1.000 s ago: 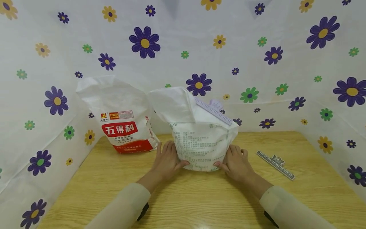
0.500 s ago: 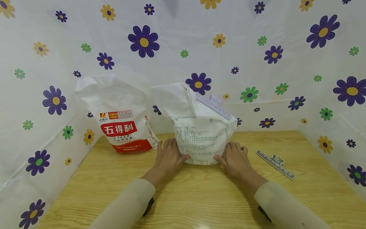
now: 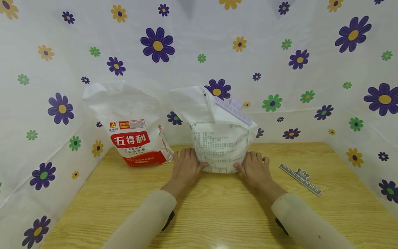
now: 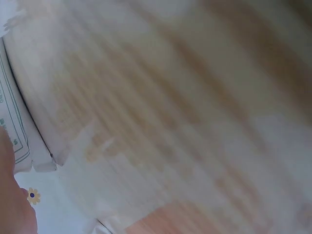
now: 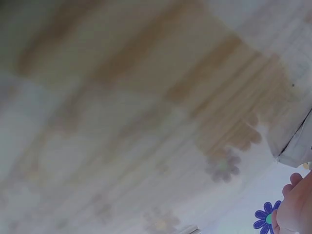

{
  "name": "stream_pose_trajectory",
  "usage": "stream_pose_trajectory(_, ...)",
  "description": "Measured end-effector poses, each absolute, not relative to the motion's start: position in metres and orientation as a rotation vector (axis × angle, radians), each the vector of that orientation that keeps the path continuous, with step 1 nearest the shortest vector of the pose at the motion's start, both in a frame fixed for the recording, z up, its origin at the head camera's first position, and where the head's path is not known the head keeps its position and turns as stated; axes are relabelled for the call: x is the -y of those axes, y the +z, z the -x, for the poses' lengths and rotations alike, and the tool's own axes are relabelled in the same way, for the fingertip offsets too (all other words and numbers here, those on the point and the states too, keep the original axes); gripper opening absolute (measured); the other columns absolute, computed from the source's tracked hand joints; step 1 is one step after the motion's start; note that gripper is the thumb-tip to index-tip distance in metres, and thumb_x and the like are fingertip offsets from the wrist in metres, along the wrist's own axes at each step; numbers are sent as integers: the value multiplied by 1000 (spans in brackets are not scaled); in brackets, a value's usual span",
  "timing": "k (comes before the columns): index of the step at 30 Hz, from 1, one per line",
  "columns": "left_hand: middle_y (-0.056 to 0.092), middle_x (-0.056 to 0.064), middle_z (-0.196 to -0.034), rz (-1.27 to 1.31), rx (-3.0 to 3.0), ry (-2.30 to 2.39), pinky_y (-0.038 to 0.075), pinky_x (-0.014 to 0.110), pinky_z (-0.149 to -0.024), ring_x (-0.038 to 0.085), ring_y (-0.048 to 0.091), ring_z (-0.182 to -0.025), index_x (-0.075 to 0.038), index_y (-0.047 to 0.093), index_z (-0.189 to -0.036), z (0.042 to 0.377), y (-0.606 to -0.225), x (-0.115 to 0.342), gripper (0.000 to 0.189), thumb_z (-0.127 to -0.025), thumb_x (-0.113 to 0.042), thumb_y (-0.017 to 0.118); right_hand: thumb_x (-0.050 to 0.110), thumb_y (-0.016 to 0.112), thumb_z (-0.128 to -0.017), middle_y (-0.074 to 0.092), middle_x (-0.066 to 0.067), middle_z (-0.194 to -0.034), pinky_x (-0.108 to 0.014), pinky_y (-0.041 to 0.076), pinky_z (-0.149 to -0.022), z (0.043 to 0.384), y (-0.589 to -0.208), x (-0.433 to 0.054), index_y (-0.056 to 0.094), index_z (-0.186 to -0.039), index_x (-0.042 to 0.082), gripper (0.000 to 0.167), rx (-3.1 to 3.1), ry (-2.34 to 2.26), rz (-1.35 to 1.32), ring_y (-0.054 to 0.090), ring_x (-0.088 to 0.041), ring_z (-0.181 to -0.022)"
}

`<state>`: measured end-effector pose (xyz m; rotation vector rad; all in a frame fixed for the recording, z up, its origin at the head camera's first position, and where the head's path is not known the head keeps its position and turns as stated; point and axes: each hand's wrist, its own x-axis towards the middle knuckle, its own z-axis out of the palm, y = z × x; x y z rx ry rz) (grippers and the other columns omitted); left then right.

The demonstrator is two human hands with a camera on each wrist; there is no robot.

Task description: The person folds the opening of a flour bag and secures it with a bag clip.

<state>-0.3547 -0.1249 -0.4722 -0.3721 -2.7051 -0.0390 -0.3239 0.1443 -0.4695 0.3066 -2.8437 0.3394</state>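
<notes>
A white flour bag [image 3: 222,148] with green print stands on the table in the head view, its top folded over and slanting down to the right. A lavender ruler-shaped clip [image 3: 233,110] is clamped along that slanted edge. My left hand [image 3: 186,167] grips the bag's lower left side, thumb on the front. On the lower right side, my right hand [image 3: 256,169] holds it the same way. In the left wrist view the left hand [image 4: 14,195] shows only at the edge, beside the bag [image 4: 14,117]. The right hand [image 5: 295,202] appears at the lower right in the right wrist view.
A second white flour bag [image 3: 130,138] with a red label stands at the back left, its top unclipped. A grey ruler-shaped clip [image 3: 300,178] lies on the wooden table [image 3: 217,214] at the right. Flower-patterned white cloth [image 3: 186,72] encloses the back and sides.
Both hands have moved the held flour bag farther back on the table, away from the person. The clip on it moved along. The other bag and the grey clip stayed put.
</notes>
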Motion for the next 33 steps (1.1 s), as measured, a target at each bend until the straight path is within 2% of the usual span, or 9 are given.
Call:
stream_pose_trajectory(7, 56, 13, -129, 328, 2707, 12, 30, 55, -106, 30, 48, -122, 1, 48, -131, 364, -468, 116, 83, -95, -72, 34, 64, 24, -101, 48, -25, -134, -62, 27, -102, 335, -466, -145, 40, -138, -4, 78, 2864, 343, -230, 40, -40, -123)
stream_pose_trajectory(14, 55, 12, -120, 329, 2727, 51, 30, 53, -103, 30, 47, -114, 2, 47, -131, 363, -477, 113, 79, -98, -68, 29, 60, 30, -102, 47, -25, -136, -64, 27, -101, 336, -472, -144, 39, -141, -4, 76, 2904, 358, -198, 39, -41, -127)
stream_pose_trajectory(21, 52, 12, -121, 321, 2687, 55, 30, 52, -100, 29, 45, -113, 2, 45, -133, 374, -473, 114, 71, -102, -61, 30, 61, 26, -102, 49, -21, -127, -60, 27, -97, 350, -467, -140, 43, -133, -2, 72, 2848, 367, -215, 41, -38, -117)
stream_pose_trajectory(25, 52, 13, -123, 314, 2731, 28, 30, 51, -98, 29, 45, -114, 2, 44, -134, 374, -470, 113, 70, -103, -59, 30, 61, 24, -102, 48, -21, -127, -60, 27, -98, 353, -466, -138, 43, -133, -1, 72, 2880, 365, -189, 40, -38, -117)
stream_pose_trajectory(29, 52, 12, -123, 299, 2765, 33, 30, 49, -98, 28, 45, -115, 2, 44, -135, 375, -472, 111, 70, -103, -59, 30, 58, 28, -103, 49, -21, -126, -60, 27, -98, 353, -466, -136, 43, -132, -1, 68, 2897, 364, -165, 41, -38, -117)
stream_pose_trajectory(33, 52, 11, -117, 311, 2750, 36, 30, 48, -97, 28, 45, -112, 1, 45, -132, 378, -475, 109, 69, -104, -58, 25, 54, 32, -104, 50, -20, -120, -60, 27, -98, 354, -466, -137, 45, -129, -2, 62, 2889, 353, -139, 41, -38, -115)
